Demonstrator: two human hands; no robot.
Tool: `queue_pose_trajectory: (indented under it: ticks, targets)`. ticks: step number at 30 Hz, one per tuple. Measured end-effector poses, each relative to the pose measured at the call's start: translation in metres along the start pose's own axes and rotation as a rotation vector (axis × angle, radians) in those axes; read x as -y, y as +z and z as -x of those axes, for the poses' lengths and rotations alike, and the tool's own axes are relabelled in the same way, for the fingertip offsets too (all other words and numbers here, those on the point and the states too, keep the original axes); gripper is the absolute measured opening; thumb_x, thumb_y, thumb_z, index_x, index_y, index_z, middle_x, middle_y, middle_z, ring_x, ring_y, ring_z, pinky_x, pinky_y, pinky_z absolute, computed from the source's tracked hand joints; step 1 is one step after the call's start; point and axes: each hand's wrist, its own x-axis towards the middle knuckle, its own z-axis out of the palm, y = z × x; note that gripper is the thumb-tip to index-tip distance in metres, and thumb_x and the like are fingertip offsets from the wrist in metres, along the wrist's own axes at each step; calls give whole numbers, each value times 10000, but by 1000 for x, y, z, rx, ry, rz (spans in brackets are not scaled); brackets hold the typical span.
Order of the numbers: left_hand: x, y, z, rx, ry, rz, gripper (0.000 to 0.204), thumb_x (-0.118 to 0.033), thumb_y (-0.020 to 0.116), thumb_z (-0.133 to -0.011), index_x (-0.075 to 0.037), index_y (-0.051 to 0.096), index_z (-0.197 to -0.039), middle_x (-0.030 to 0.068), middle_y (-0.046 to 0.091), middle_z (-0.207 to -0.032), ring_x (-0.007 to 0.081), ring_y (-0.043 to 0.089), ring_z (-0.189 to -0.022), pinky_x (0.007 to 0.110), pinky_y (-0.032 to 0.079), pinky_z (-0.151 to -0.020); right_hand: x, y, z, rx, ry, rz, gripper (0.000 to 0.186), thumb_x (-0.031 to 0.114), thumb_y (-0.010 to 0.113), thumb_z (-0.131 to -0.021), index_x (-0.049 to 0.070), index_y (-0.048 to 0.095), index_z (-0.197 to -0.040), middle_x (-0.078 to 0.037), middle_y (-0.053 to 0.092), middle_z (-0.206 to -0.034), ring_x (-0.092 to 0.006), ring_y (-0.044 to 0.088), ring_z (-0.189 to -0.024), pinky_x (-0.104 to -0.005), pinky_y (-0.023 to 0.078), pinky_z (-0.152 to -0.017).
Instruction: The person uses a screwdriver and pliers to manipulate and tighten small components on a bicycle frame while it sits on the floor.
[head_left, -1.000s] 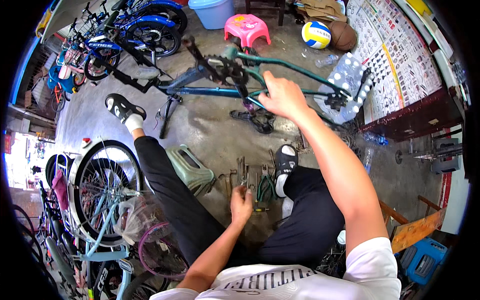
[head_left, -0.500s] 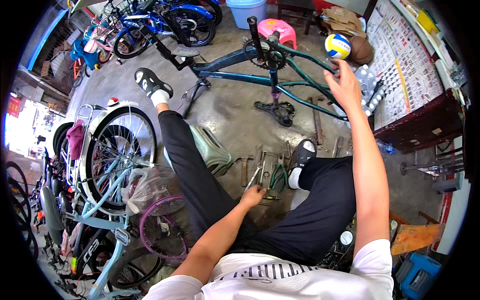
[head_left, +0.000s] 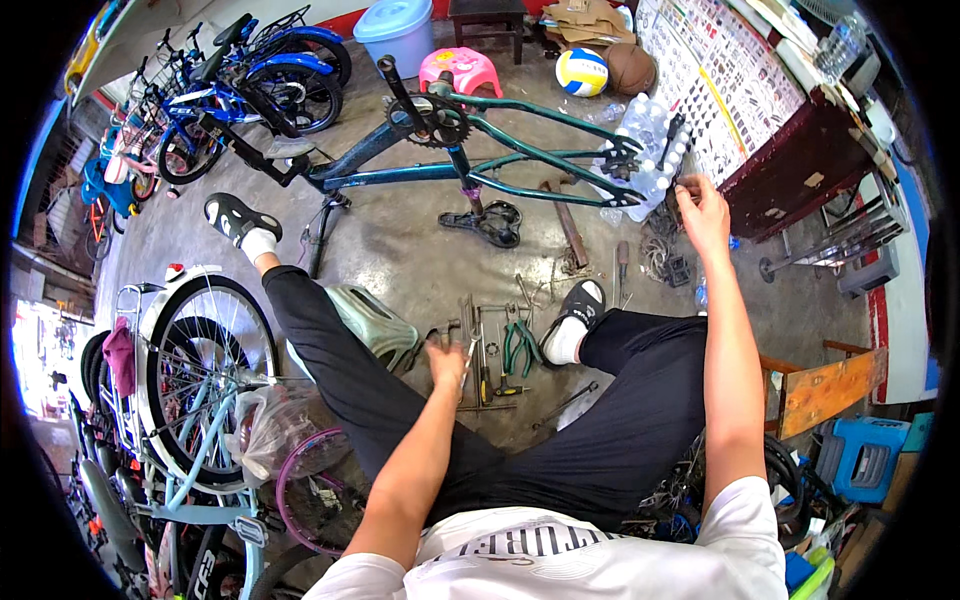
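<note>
Bike frame (head_left: 385,178), teal, flipped upside down toward the far edge of the concrete floor (head_left: 390,250), black saddle (head_left: 497,222) down on the concrete, crank (head_left: 402,98) sticking up, rear dropouts (head_left: 622,194) pointing toward the right edge. Right hand (head_left: 706,215) up in the air a bit past those dropouts, fingers loosely curled, about half open, looking empty. Left hand (head_left: 446,362) low between the legs, pretty blurry. Silver wrench (head_left: 470,355) right alongside it, but honestly can't tell if gripped, or how far open those fingers are. Just to the right, loose spread of tools: green-handled pliers (head_left: 520,345), screwdriver (head_left: 486,386) with some yellow on the handle. Pale green stool (head_left: 375,320) off to the left. Blue bikes (head_left: 290,85) near the floor's far left corner, pink stool (head_left: 460,70) and blue bucket (head_left: 393,38) along the far edge, volleyball (head_left: 582,72) and basketball (head_left: 631,68) side by side near the far right corner. Bundle of clear bottles (head_left: 650,130) by the right edge, close to the dropouts.
</note>
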Motion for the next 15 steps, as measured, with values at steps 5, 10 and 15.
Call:
queue_pose_trajectory:
  ticks: [5,10,15]
  targets:
    - [-31,-45,-38,3,18,-264,819,-181,637,-997,-229,106,-1619,151,644,-1036,222,664,-774,389,538,-506,19,-4,-7,41,-37,-85,264,262,662,-932,29,710,-1047,-133,765,-946,-250,741,-851,-362,553,-775]
    - [-63,-90,-66,-54,-186,-521,905,-195,635,-960,-374,82,-1653,269,622,-1274,380,670,-902,540,610,-621,1,5,-13,140,59,-187,279,288,675,-924,44,724,-1050,-136,763,-965,-260,739,-898,-367,552,-815]
    - [-62,-125,-99,-242,-199,-358,712,-312,671,-933,-61,385,-1535,213,601,-1327,382,667,-937,481,566,-573,-10,46,-45,188,84,-200,351,335,680,-909,44,735,-1096,-166,762,-1007,-297,733,-976,-383,543,-879]
